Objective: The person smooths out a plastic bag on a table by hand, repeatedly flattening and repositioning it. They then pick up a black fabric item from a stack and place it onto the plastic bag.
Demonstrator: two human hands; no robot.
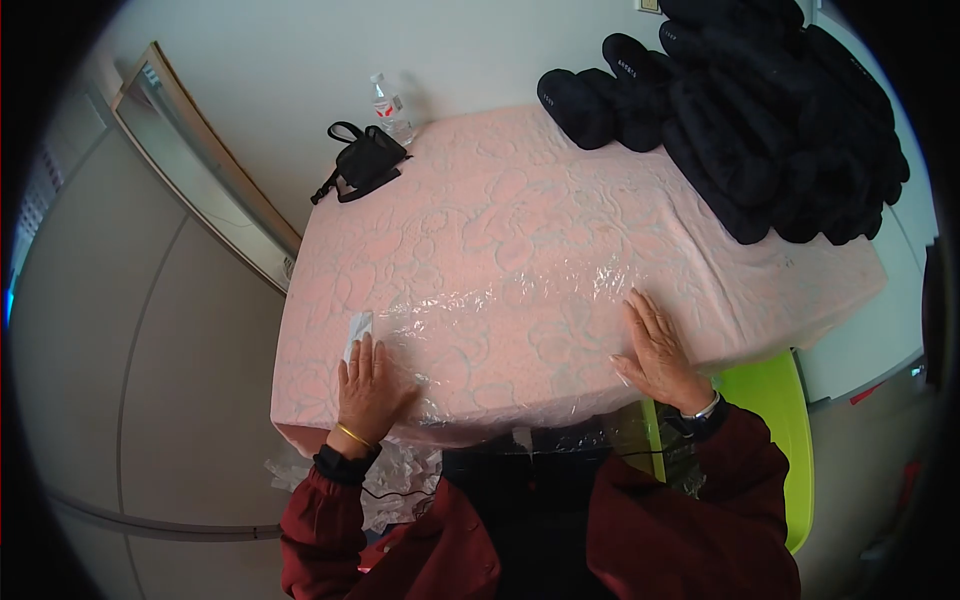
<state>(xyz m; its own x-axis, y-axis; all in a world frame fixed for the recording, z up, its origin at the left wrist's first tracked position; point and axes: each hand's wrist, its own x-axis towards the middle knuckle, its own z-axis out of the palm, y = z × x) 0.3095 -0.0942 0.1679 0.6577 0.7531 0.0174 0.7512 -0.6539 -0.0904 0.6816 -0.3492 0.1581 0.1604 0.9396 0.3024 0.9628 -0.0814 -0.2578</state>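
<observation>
The clear plastic sheet [520, 288] lies spread out on the counter [340, 250], which is covered by a pink cloth [490, 200] with a raised floral pattern; the sheet catches bright glints along its far side, and its near part hangs over the counter's front edge; at the left end of the sheet the left hand [368, 392] lies palm down, its fingers extended close to one another and its thumb held out toward the sheet's middle, pinching nothing, with the fingertips at a small white slip [360, 326]; at the right end of the sheet the right hand [660, 352] is laid flat, fingers extended and nearly together, thumb well apart and directed toward the sheet, also pinching nothing; a yellow bracelet [354, 437] circles the left wrist and a silver-coloured band [709, 406] the right; beyond the sheet to the left are a small black bag [365, 160] with straps and a clear bottle [390, 108] just behind it; beyond the sheet to the right is a large heap of black padded items [760, 120], some with pale lettering; below the sheet's left end is crumpled clear plastic [405, 490], and below its right end a bright green object [780, 430], partly hidden by a dark red sleeve [745, 470]
</observation>
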